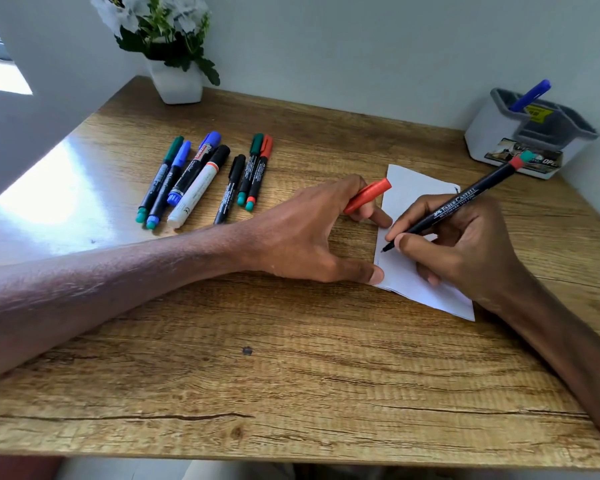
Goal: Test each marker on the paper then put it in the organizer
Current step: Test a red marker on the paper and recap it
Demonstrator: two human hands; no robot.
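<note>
Bench (pixel 291 375) wood lies nearest. The marker (pixel 458 202) is gripped in the right hand (pixel 465 251), with its tip set near the left edge of the paper (pixel 413 188). Its long axis is slanted up toward the organizer (pixel 492 133), which stands beyond the paper's far right corner. The red cap (pixel 368 195) is pinched in the left hand (pixel 309 237), and the paper's left edge is pinned by that thumb. Spare markers (pixel 201 178) lie well left of the paper. The way to the organizer is judged open.

Seven capped markers (pixel 196 190) left of centre; one uncapped marker (pixel 454 206); one blue marker (pixel 530 95) standing in one organizer (pixel 489 133); one paper (pixel 416 185); one red cap (pixel 368 197); one potted plant (pixel 177 81).
</note>
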